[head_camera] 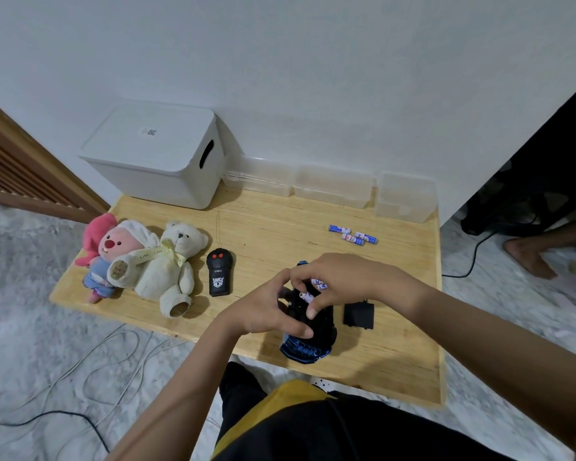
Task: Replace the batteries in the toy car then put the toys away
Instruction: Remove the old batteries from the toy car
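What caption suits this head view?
Both hands, left hand and right hand, fit batteries into an upturned toy car.

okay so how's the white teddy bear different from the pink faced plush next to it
The white teddy bear is cream all over with a pale yellow ribbon at its neck; the pink-faced plush has a pink face, a white hood and blue clothes. The teddy bear looks bigger and lies nearer the black remote; the plush lies at the table's left edge. Both lie face up, touching.

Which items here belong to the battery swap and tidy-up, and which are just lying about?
Job: toy car, batteries, battery cover, remote, teddy bear, pink plush, white bin.
Lying about: clear boxes, floor cables.
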Tool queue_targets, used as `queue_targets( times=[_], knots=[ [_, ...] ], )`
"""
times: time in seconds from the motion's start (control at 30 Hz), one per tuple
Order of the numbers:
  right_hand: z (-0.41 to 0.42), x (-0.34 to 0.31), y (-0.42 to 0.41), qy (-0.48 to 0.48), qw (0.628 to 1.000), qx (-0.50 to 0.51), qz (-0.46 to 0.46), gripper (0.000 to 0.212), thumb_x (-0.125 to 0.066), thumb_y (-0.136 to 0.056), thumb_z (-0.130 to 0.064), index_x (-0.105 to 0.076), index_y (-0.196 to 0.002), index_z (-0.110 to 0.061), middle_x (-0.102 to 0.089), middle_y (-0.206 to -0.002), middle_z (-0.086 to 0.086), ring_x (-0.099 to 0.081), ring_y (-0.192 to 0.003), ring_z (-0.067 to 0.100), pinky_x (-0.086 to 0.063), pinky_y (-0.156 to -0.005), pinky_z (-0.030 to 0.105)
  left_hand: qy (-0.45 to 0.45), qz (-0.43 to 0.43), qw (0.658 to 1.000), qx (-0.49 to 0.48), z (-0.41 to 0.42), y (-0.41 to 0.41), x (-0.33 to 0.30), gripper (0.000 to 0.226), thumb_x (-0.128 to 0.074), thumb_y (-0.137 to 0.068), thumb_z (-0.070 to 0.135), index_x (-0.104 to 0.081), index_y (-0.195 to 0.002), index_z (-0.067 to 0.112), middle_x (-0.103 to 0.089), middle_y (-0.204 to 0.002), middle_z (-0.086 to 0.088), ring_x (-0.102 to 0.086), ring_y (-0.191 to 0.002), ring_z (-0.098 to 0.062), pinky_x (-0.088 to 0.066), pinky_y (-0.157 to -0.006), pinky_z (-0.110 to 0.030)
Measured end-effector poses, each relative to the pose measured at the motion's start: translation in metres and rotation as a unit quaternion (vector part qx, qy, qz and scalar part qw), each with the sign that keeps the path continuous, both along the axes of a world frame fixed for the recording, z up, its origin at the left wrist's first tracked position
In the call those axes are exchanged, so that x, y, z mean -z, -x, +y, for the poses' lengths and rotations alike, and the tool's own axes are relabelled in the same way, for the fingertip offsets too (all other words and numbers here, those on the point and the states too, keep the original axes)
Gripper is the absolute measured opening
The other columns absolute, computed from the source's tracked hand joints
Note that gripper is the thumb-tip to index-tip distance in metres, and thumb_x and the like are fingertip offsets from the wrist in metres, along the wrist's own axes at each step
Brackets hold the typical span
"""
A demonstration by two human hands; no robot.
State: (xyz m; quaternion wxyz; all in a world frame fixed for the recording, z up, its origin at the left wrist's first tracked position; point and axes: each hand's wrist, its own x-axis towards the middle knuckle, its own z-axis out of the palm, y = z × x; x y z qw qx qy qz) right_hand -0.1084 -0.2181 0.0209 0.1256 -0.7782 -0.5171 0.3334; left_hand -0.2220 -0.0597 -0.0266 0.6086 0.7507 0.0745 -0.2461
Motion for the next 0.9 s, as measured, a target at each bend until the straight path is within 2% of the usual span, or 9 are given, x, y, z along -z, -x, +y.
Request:
queue_targets(
  times=[0.1,0.17,0.3,0.37,0.47,0.57,0.63,0.77,0.9],
  knots=[
    [-0.002,0.006,0.002,-0.056,0.998,0.031,-0.014,0.035,-0.076,-0.072,-0.04,-0.043,-0.078,-0.029,-0.058,-0.077,-0.009,-0.053,-0.075,0.015,-0.041,-0.059,0.037,0.006,-0.002,1.0,-0.016,0.002,-0.002,-0.002,0.082,-0.086,-0.051,0.028,-0.045,-0.122,0.03,-0.058,-0.112,-0.005,-0.061,-0.105,-0.02,-0.057,-0.084,-0.033],
    [-0.007,0.01,0.002,-0.101,0.99,0.098,0.007,0.028,-0.076,-0.074,-0.035,-0.05,-0.08,-0.025,-0.062,-0.079,-0.011,-0.056,-0.077,0.01,-0.046,-0.065,0.036,0.01,-0.003,1.0,-0.028,0.004,-0.003,-0.001,0.08,-0.086,-0.053,0.028,-0.044,-0.121,0.032,-0.059,-0.113,-0.012,-0.064,-0.102,-0.028,-0.057,-0.084,-0.036],
    [-0.016,0.021,0.008,-0.221,0.934,0.269,0.08,0.017,-0.077,-0.077,-0.023,-0.061,-0.081,-0.021,-0.065,-0.079,-0.01,-0.06,-0.077,0.003,-0.05,-0.073,0.024,0.018,-0.011,0.998,-0.059,0.004,-0.004,0.006,0.085,-0.084,-0.06,0.019,-0.036,-0.129,0.033,-0.056,-0.118,-0.012,-0.065,-0.099,-0.024,-0.056,-0.078,-0.028],
    [-0.018,0.027,0.011,-0.281,0.866,0.391,0.136,0.016,-0.077,-0.077,-0.02,-0.063,-0.084,-0.02,-0.065,-0.078,-0.006,-0.059,-0.066,0.004,-0.048,-0.062,0.017,0.01,-0.021,0.997,-0.07,0.003,-0.004,0.013,0.087,-0.083,-0.062,0.017,-0.032,-0.13,0.034,-0.054,-0.12,-0.007,-0.061,-0.105,-0.021,-0.054,-0.081,-0.027],
    [-0.021,0.038,0.014,-0.304,0.713,0.54,0.329,0.022,-0.065,-0.087,-0.016,-0.062,-0.108,-0.012,-0.056,-0.065,0.006,-0.037,-0.04,0.01,-0.036,-0.041,0.023,0.0,-0.019,0.997,-0.073,0.002,-0.003,0.024,0.086,-0.08,-0.068,0.007,-0.027,-0.13,0.034,-0.05,-0.122,-0.002,-0.059,-0.106,-0.017,-0.054,-0.083,-0.027],
    [-0.024,0.048,0.018,-0.291,0.547,0.593,0.514,0.027,-0.043,-0.093,-0.015,-0.061,-0.11,-0.006,-0.053,-0.066,0.001,-0.033,-0.04,0.008,-0.027,-0.036,0.02,-0.015,-0.014,0.998,-0.057,0.0,-0.006,0.033,0.084,-0.075,-0.073,-0.004,-0.025,-0.132,0.03,-0.051,-0.116,-0.002,-0.059,-0.097,-0.009,-0.052,-0.076,-0.021],
    [-0.025,0.051,0.021,-0.283,0.476,0.606,0.571,0.029,-0.037,-0.088,-0.015,-0.062,-0.101,-0.008,-0.053,-0.065,0.0,-0.039,-0.041,0.009,-0.028,-0.036,0.017,-0.015,-0.015,0.999,-0.047,-0.001,-0.009,0.039,0.085,-0.072,-0.073,-0.009,-0.024,-0.133,0.027,-0.051,-0.113,-0.003,-0.059,-0.095,-0.011,-0.053,-0.077,-0.023],
    [-0.027,0.053,0.024,-0.277,0.425,0.609,0.61,0.019,-0.043,-0.09,-0.019,-0.06,-0.086,-0.011,-0.055,-0.064,0.002,-0.054,-0.051,0.016,-0.043,-0.039,0.019,-0.022,-0.005,0.999,-0.032,-0.002,-0.018,0.049,0.086,-0.069,-0.072,-0.011,-0.022,-0.132,0.028,-0.049,-0.113,-0.002,-0.058,-0.097,-0.014,-0.051,-0.077,-0.025],
    [-0.028,0.055,0.02,-0.281,0.434,0.608,0.602,0.016,-0.051,-0.094,-0.024,-0.063,-0.094,-0.014,-0.066,-0.07,0.002,-0.064,-0.057,0.017,-0.053,-0.047,0.025,-0.026,0.013,0.999,-0.017,-0.001,-0.026,0.052,0.088,-0.07,-0.069,-0.005,-0.019,-0.133,0.029,-0.048,-0.118,-0.004,-0.057,-0.105,-0.02,-0.052,-0.082,-0.027]
  ],
)
